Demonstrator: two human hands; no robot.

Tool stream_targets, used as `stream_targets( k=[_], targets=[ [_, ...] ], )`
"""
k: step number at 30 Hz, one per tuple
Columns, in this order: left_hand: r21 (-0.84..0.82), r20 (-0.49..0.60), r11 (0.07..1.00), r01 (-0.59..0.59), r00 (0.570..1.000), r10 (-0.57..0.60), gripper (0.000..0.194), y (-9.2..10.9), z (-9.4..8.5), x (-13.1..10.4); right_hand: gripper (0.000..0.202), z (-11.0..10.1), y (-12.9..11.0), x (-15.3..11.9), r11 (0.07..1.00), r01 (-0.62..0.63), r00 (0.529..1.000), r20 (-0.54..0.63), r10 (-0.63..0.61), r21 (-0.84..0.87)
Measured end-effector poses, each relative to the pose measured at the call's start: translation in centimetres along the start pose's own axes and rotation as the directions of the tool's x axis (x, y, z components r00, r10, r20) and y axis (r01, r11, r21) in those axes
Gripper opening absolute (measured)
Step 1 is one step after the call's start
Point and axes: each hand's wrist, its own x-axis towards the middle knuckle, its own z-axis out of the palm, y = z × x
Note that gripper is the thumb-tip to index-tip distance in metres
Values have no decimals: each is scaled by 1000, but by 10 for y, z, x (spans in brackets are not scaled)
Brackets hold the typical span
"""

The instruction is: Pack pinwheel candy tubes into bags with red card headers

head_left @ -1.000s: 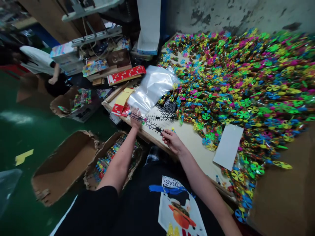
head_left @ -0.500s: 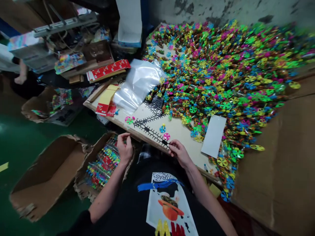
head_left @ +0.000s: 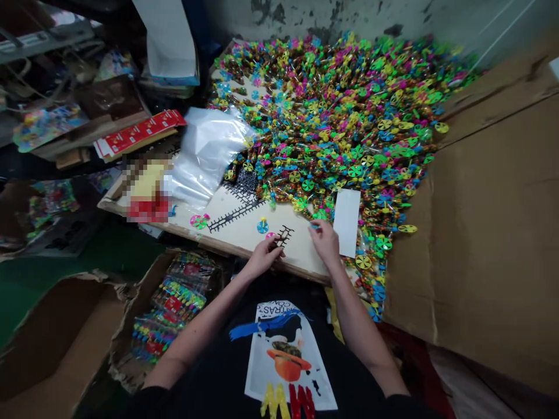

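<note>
My left hand (head_left: 265, 256) is at the table's near edge, its fingers closed on the end of a short black toothed plastic strip (head_left: 285, 234). My right hand (head_left: 324, 240) is at the front of a big heap of bead-filled clear tubes with coloured fan wheels (head_left: 318, 134). Its thumb and fingers are pinched together, with a bit of blue at the tips; what they hold is too small to make out. Another black toothed strip (head_left: 236, 215) lies farther left. Beside the left hand are a loose blue fan wheel (head_left: 262, 226) and a pink one partly hidden.
A white card (head_left: 347, 224) lies right of my right hand. Clear plastic bags (head_left: 205, 157) and red cards (head_left: 142, 134) are at the left. Below the table, a carton (head_left: 117, 349) holds packed toys. A large cardboard sheet (head_left: 476, 250) borders the right side.
My left hand has moved right, onto the black strip. My right hand has left the strip and moved up to the heap's edge. The view has shifted right.
</note>
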Motion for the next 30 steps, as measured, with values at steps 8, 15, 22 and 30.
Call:
stream_targets(
  k=[8, 15, 22, 30],
  targets=[
    [-277, -118, 955, 108, 982, -145, 30, 18, -7, 17, 41, 1, 40, 50, 756, 190, 976, 40, -212, -627],
    [-418, -205, 902, 105, 957, -206, 22, 19, -11, 28, 21, 29, 18, 47, 648, 407, 911, 236, -338, -644],
    [-404, -296, 908, 106, 925, -240, 32, 18, -19, 31, 21, 46, 7, 26, 758, 355, 933, 151, -328, -547],
    [-378, -317, 920, 103, 919, -233, 23, 20, -18, 35, 24, 33, 23, 40, 804, 314, 949, 168, -265, -505]
  ],
)
